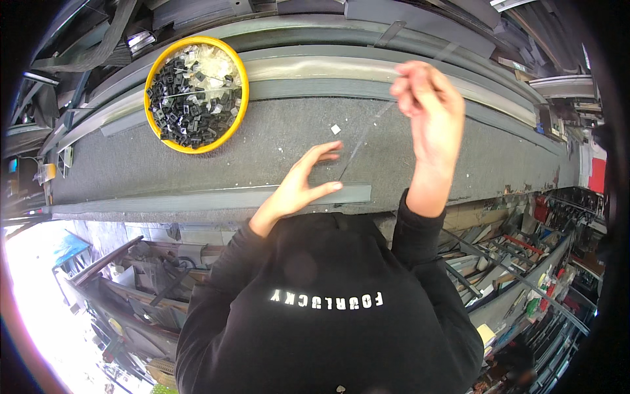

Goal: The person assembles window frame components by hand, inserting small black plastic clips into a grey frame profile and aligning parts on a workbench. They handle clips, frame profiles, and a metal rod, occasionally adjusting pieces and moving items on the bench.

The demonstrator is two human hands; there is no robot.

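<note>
My right hand (430,108) is raised over the right part of the grey bench, slightly blurred, its fingers curled in a pinch. From it a thin, dull, see-through strip (357,146) slants down to the left. The strip's lower end lies by the thumb of my left hand (305,180). That hand is low over the bench's near side with thumb and fingers apart, gripping nothing. Beneath it runs a flat grey bar (357,193) along the near edge. A small white square piece (335,129) rests on the bench beyond my left fingertips.
At the far left stands a round yellow-rimmed tub (245,108) of small black and clear plastic pieces, split by a thin divider. Long grey metal profiles (328,69) line the back of the bench (262,128). Racks with more profiles (518,262) stand on the near side.
</note>
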